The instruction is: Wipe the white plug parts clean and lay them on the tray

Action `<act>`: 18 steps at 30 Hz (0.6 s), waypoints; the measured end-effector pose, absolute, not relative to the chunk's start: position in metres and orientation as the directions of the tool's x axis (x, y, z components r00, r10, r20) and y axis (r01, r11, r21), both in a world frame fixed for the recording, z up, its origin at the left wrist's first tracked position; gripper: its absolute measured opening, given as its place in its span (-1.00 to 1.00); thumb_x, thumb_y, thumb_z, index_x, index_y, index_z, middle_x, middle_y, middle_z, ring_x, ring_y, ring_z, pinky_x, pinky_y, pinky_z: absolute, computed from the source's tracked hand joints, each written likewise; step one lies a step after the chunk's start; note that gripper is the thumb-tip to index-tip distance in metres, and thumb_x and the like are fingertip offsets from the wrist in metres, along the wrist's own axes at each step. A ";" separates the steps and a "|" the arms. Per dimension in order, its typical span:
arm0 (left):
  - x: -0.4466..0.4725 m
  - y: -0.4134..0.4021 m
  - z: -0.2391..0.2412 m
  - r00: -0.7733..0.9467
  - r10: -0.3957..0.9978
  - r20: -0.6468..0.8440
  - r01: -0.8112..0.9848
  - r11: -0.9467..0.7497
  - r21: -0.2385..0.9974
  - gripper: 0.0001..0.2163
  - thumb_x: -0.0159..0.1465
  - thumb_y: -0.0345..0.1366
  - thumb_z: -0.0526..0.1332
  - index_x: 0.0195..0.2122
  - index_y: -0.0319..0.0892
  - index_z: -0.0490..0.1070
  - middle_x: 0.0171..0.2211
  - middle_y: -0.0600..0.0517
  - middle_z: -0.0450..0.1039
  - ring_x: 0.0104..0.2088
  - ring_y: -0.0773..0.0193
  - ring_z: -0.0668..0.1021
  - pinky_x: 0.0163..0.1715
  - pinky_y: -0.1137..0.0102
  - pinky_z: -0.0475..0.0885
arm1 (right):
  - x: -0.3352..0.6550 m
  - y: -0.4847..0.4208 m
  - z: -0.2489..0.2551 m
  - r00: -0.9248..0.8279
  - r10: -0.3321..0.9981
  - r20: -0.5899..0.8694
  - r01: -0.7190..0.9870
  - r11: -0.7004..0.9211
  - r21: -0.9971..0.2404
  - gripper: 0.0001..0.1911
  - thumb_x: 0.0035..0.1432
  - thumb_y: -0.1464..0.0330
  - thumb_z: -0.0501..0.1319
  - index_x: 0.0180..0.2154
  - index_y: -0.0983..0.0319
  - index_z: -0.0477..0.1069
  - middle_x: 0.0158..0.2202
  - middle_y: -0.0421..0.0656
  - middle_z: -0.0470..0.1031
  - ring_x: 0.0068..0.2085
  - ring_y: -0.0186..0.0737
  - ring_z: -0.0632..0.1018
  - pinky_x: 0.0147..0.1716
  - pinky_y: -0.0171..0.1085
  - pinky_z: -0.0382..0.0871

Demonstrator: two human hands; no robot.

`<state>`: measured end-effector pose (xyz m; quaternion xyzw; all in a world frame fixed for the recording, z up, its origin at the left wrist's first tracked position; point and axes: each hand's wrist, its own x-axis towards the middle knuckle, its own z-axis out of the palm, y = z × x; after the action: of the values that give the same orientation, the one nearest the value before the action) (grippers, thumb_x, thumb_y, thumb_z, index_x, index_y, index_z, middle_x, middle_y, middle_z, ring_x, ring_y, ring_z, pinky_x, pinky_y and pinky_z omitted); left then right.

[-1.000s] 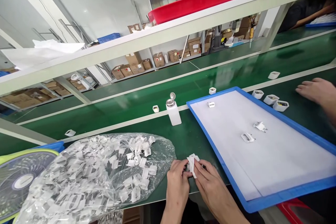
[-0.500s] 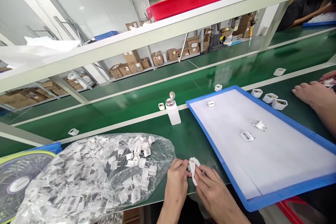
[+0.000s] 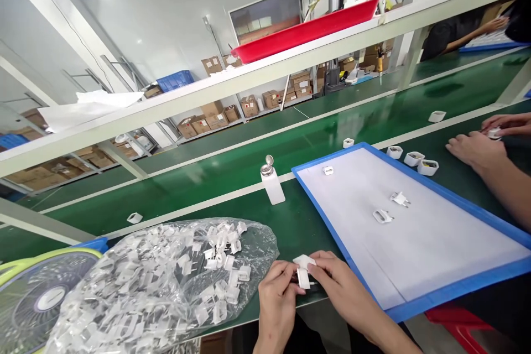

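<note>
My left hand (image 3: 279,294) pinches a white plug adapter (image 3: 303,279) near the table's front edge. A metal pin of it sticks out to the right. My right hand (image 3: 339,283) presses a folded white wipe (image 3: 304,261) against the adapter's upper side, its fingertips closed on it. Left of my hands spreads a clear plastic bag (image 3: 259,240) full of loose white plug shells. To the right lies a blue-rimmed tray (image 3: 338,228) with a white lining, and several adapters lie on it, among them one plug adapter (image 3: 382,216).
A white pump bottle (image 3: 272,187) stands behind my hands. Small white housings (image 3: 414,159) line the tray's far side; another (image 3: 135,218) sits on the green belt (image 3: 199,168). A fan (image 3: 50,298) stands at the left. A co-worker's hands (image 3: 477,152) work at the right.
The adapter and wipe have turned in my hands, so the adapter's white face and pin now show. Housings on the belt have shifted right relative to the bottle. The view has tilted up slightly.
</note>
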<state>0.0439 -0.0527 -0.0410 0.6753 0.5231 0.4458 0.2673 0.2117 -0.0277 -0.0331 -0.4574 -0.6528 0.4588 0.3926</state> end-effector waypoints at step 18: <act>0.063 -0.076 -0.040 -0.510 0.843 0.172 0.126 -0.125 0.984 -0.67 0.19 -0.14 0.37 -0.09 -0.21 0.64 -0.20 -0.10 0.68 -0.24 0.07 0.68 -0.24 0.37 0.60 | 0.198 -0.076 -0.026 -0.097 0.976 0.193 -0.083 0.185 -0.979 -0.66 0.38 0.19 0.10 -0.34 0.20 0.52 -0.10 -0.02 0.42 -0.17 -0.15 0.53 -0.16 -0.32 0.49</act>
<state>0.0628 -0.0758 -0.0404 0.4054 0.5973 0.6309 0.2843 0.1985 -0.0763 -0.0264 -0.4045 -0.5519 0.4938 0.5366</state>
